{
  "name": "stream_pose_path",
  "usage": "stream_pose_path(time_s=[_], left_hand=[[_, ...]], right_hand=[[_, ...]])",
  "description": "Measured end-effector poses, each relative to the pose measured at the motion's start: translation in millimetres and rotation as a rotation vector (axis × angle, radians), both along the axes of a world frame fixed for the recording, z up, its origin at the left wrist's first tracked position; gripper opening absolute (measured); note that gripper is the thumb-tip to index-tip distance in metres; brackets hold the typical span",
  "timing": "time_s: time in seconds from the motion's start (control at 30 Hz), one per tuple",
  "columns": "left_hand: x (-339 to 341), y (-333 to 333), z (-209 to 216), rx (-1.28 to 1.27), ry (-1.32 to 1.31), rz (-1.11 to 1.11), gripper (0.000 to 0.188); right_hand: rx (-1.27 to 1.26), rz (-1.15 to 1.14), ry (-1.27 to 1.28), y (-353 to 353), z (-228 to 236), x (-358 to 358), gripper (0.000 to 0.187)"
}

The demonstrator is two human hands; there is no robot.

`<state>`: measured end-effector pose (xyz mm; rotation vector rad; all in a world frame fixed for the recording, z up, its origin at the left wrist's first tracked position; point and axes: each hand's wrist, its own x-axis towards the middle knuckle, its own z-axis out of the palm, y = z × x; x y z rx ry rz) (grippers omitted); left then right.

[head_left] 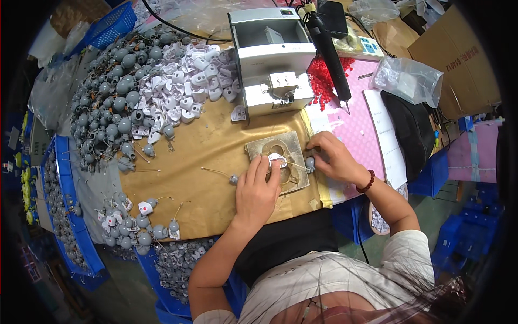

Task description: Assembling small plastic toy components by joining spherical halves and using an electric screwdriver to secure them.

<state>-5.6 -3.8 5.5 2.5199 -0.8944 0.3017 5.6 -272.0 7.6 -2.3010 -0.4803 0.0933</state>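
A worn, square metal fixture [295,141] with rounded recesses lies on the brown mat in front of me. In it sits a small white plastic part [277,159]. My left hand [258,189] reaches over the fixture's left side, its thumb and fingertips closed on the edge of this part. A thin wire runs rightward from there toward a grey ball-shaped part [309,164] at the fixture's right edge. My right hand [335,160] is curled in a pinch beside that ball; what its fingertips hold is hidden. Another grey ball part [233,179] with a wire lies left of my left hand.
Heaped grey ball parts [116,100] and white plastic shells [181,75] cover the far left. A white bench machine [275,54] stands behind the fixture, near a black electric screwdriver [330,54] and red pieces [322,86]. Blue bins [86,237] flank the table.
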Motion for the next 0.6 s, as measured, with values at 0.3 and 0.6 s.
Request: stream_pose_path(time_s=[0.3, 0.6], left_hand=[[0.4, -0.4, -3.6, -0.037, 0.041, 0.029, 0.050], [2.4, 0.5, 0.9, -0.025, 0.053, 0.016, 0.049]], right_hand=[[-0.035, 0.179, -0.075, -2.1, 17.0, 0.9, 0.044], [0.917, -0.100, 0.273, 24.0, 0.5, 17.0, 0.034]])
